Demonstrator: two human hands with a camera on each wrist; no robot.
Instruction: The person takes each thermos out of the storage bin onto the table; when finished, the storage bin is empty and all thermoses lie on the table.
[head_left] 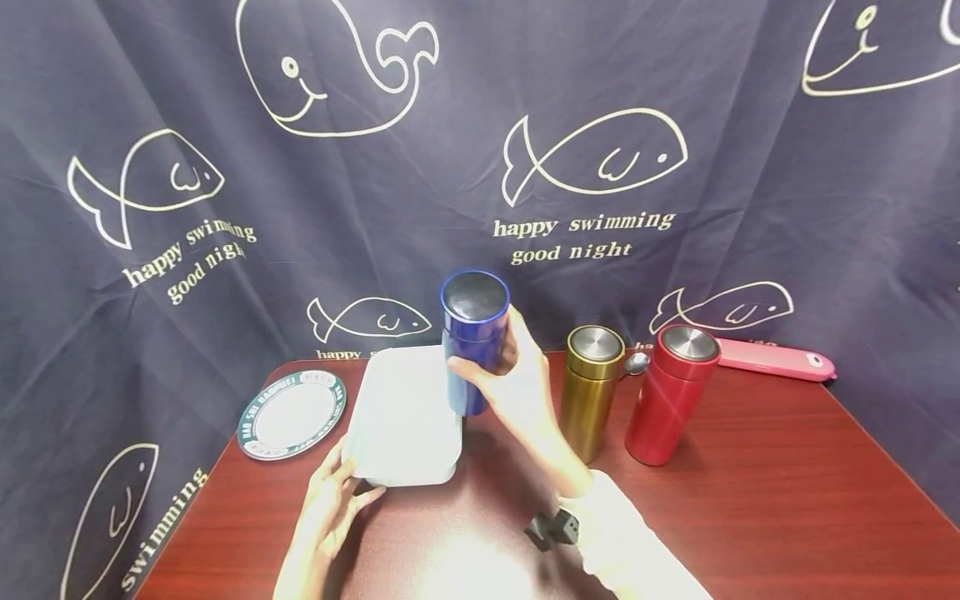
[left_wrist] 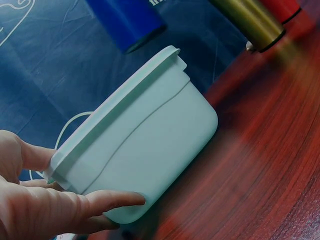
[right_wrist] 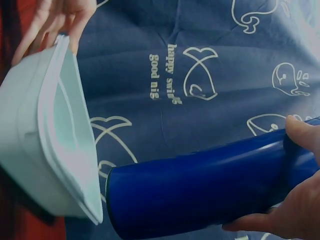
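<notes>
My right hand (head_left: 517, 379) grips a blue thermos bottle (head_left: 474, 354) with a dark top, its fingers and thumb wrapped round the upper part. The bottle is raised at the right edge of a pale mint plastic box (head_left: 401, 417), and its base shows in the left wrist view above the box's rim. At the box's near left corner, my left hand (head_left: 330, 492) holds it, with one digit at the rim and others against the outer wall (left_wrist: 145, 135). In the right wrist view the bottle (right_wrist: 200, 187) lies slanted, its base end beside the box's rim (right_wrist: 47, 110).
A gold thermos (head_left: 588, 396) and a red thermos (head_left: 671, 396) stand to the right, with a spoon (head_left: 636, 363) between them. Behind lies a pink case (head_left: 772, 358). On the left is a plate with a green patterned rim (head_left: 339, 402). A dark curtain (head_left: 465, 192) hangs behind the table.
</notes>
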